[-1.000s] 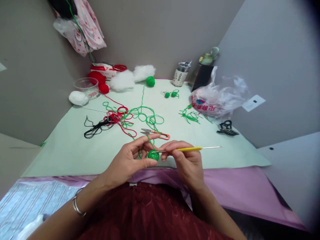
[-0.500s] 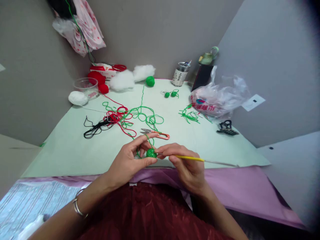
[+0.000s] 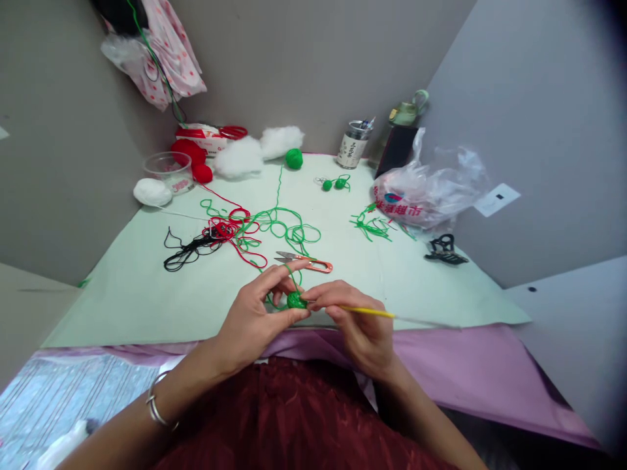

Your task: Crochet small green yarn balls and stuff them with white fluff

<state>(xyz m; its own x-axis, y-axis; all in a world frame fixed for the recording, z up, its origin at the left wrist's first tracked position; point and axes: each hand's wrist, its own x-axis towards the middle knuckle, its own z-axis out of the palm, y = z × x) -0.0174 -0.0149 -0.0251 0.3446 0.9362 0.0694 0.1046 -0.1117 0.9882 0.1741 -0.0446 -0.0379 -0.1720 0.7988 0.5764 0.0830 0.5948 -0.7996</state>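
Note:
Between the thumb and fingers of my left hand (image 3: pixel 255 315) is a small green crocheted piece (image 3: pixel 296 300). Green yarn (image 3: pixel 294 279) runs from the piece up over my raised left index finger. My right hand (image 3: pixel 360 326) grips a crochet hook (image 3: pixel 367 311) by its yellow handle, its tip at the right edge of the piece; my fingers hide the very tip. Just beyond my left fingertips lie orange-handled thread snips (image 3: pixel 321 266), blades pointing left.
Tangled green yarn (image 3: pixel 279 228), red yarn (image 3: pixel 235 225) and black yarn (image 3: pixel 191 251) lie left of centre. Behind are white stuffing (image 3: pixel 240 158) and a green yarn ball (image 3: pixel 294 158). A plastic bag (image 3: pixel 426 196) and black hair clip (image 3: pixel 445 250) sit at right.
My right hand and the crochet hook have shifted slightly left, closer to the green piece. The piece has turned a little in my left hand, which stays nearly in place.

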